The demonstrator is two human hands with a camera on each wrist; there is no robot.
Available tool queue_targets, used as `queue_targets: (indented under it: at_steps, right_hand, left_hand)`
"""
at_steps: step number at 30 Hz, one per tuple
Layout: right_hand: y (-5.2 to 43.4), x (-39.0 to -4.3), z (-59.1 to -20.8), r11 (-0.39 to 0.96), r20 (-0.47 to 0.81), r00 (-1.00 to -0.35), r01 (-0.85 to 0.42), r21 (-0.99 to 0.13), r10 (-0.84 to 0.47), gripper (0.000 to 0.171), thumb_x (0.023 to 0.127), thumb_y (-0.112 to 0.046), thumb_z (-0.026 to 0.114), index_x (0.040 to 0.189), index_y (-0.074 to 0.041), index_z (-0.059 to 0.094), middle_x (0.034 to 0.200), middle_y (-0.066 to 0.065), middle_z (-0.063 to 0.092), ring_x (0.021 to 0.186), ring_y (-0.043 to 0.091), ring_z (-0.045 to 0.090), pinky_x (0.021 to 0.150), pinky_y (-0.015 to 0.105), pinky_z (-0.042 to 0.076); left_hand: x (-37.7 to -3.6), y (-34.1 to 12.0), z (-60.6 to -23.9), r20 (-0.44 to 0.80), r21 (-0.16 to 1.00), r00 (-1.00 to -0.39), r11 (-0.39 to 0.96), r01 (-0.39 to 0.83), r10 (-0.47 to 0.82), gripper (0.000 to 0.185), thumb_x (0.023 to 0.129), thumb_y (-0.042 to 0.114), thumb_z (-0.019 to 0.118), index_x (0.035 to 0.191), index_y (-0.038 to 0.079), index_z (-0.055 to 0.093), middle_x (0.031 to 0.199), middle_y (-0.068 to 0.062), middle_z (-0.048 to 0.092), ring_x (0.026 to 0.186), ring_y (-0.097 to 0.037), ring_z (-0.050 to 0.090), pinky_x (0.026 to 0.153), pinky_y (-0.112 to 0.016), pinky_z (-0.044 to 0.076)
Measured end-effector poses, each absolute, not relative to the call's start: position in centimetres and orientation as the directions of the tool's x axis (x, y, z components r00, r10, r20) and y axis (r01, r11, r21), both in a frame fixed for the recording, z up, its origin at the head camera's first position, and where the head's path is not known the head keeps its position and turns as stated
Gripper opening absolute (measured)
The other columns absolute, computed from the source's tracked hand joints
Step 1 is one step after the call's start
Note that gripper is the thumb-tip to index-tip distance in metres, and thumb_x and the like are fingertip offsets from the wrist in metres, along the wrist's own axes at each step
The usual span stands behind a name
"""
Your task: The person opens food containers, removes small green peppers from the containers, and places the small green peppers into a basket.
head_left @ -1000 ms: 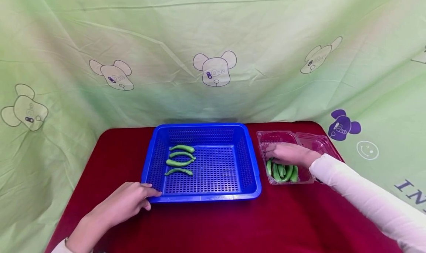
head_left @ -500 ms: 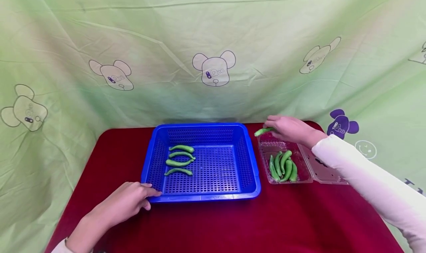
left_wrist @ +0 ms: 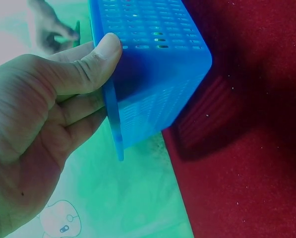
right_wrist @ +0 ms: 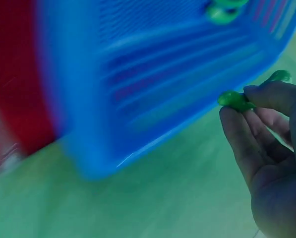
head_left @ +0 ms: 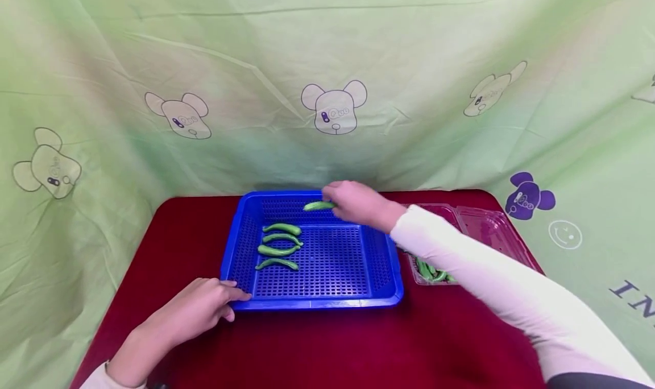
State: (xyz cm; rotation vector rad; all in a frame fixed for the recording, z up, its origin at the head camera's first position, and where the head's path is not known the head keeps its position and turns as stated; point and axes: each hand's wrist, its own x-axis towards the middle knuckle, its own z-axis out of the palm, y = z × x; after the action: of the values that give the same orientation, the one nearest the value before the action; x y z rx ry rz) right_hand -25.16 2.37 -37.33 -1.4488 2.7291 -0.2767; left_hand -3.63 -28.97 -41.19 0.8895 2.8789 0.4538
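Note:
A blue perforated plastic basket [head_left: 317,304] stands on the table. My left hand [head_left: 197,306] grips its near left corner; in the left wrist view the thumb [left_wrist: 88,69] presses the outer wall below the rim, the other fingers behind the rim. My right hand [head_left: 358,204] is over the basket's far side, pinching a green pepper [head_left: 318,206] between thumb and fingers. The right wrist view shows both ends of this pepper [right_wrist: 232,99] sticking out of the pinch. Several curved green peppers [head_left: 278,251] lie in a column on the basket's left floor.
Right of the basket an open clear plastic clamshell box [head_left: 486,230] holds more green peppers [head_left: 430,272], partly hidden by my right sleeve [head_left: 491,281]. A dark red cloth [head_left: 327,349] covers the table. A green printed curtain [head_left: 245,121] hangs behind it.
My right hand has lifted a green pepper out of the clear box and carried it left over the basket. My left hand stays on the basket's corner.

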Motion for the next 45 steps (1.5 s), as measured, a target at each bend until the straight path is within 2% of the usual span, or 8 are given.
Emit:
queue_targets:
  at_steps: [3,6,10,14,23,29,36,45]
  right_hand:
    - [-1.3,-23.7,-38.1,0.505,0.009,-0.516,-0.840,-0.198,-0.856,0.009,0.085,0.002,0.066,0.091,-0.005,0.065,0.082,0.001,0.059,0.074,0.018,0.059,0.069,0.037,0.057]
    - [-4.7,-21.9,-39.0,0.495,-0.057,-0.494,-0.847,-0.195,-0.868,0.013,0.085,0.005,0.064,0.088,-0.007,0.064,0.078,0.000,0.057,0.071,0.017,0.056,0.066,0.034,0.057]
    - [-7.8,-19.4,-40.7,0.503,-0.143,-0.486,-0.856,-0.121,-0.862,0.012,0.089,0.000,0.068,0.092,-0.012,0.068,0.087,0.001,0.071,0.082,0.017,0.070,0.079,0.030,0.062]
    - [-9.3,-17.6,-42.4,0.486,-0.200,-0.473,-0.874,-0.021,-0.858,0.010,0.093,-0.008,0.070,0.098,-0.016,0.071,0.093,-0.001,0.075,0.091,0.014,0.073,0.086,0.025,0.061]
    - [-9.3,-16.3,-44.5,0.536,-0.236,-0.526,-0.844,0.024,-0.817,0.011,0.095,-0.011,0.069,0.098,-0.019,0.076,0.100,0.000,0.077,0.092,0.014,0.074,0.081,0.026,0.063]
    - [-9.6,-16.2,-45.3,0.555,-0.248,-0.548,-0.830,0.046,-0.799,0.012,0.097,-0.013,0.067,0.100,-0.021,0.076,0.103,-0.001,0.076,0.095,0.014,0.073,0.083,0.027,0.062]
    - [-10.3,-16.0,-45.5,0.554,-0.221,-0.550,-0.831,0.050,-0.805,0.012,0.097,-0.014,0.068,0.098,-0.021,0.077,0.100,0.000,0.077,0.091,0.014,0.073,0.079,0.028,0.063]
    - [-6.8,-18.0,-41.6,0.546,-0.202,-0.537,-0.838,0.015,-0.819,0.010,0.092,-0.019,0.076,0.102,-0.017,0.075,0.097,-0.001,0.077,0.089,0.016,0.074,0.077,0.030,0.064]
  left_hand:
    - [-3.6,-29.0,-41.2,-0.007,0.311,-0.825,0.786,0.535,0.565,0.033,0.079,-0.002,0.081,0.108,0.012,0.081,0.073,0.020,0.072,0.110,-0.036,0.074,0.090,-0.048,0.062]
    - [-3.5,-29.1,-41.2,-0.006,0.309,-0.827,0.787,0.534,0.563,0.033,0.079,-0.002,0.081,0.108,0.012,0.081,0.072,0.021,0.071,0.109,-0.036,0.074,0.089,-0.048,0.062]
    - [-3.7,-29.0,-41.3,0.015,0.312,-0.819,0.776,0.549,0.573,0.033,0.079,-0.002,0.081,0.108,0.012,0.081,0.073,0.020,0.072,0.109,-0.035,0.074,0.088,-0.047,0.063]
    - [-4.1,-28.7,-41.4,0.031,0.309,-0.805,0.760,0.571,0.592,0.032,0.079,-0.002,0.081,0.107,0.012,0.081,0.077,0.016,0.075,0.108,-0.035,0.075,0.086,-0.046,0.064]
    - [-4.7,-28.3,-41.2,0.026,0.300,-0.793,0.752,0.587,0.609,0.035,0.078,-0.006,0.079,0.107,0.013,0.081,0.071,0.021,0.071,0.108,-0.034,0.075,0.086,-0.044,0.064]
    - [-4.5,-28.6,-41.1,0.016,0.300,-0.794,0.754,0.584,0.608,0.033,0.078,-0.002,0.081,0.108,0.012,0.081,0.076,0.015,0.075,0.108,-0.034,0.075,0.087,-0.045,0.064]
    - [-4.1,-29.2,-41.1,0.030,0.288,-0.801,0.762,0.580,0.598,0.031,0.078,0.000,0.082,0.106,0.013,0.082,0.077,0.017,0.074,0.107,-0.034,0.075,0.087,-0.045,0.064]
    - [-4.1,-29.2,-41.1,0.009,0.294,-0.805,0.768,0.569,0.593,0.030,0.079,0.001,0.082,0.107,0.013,0.081,0.084,0.014,0.077,0.108,-0.034,0.074,0.087,-0.045,0.064]
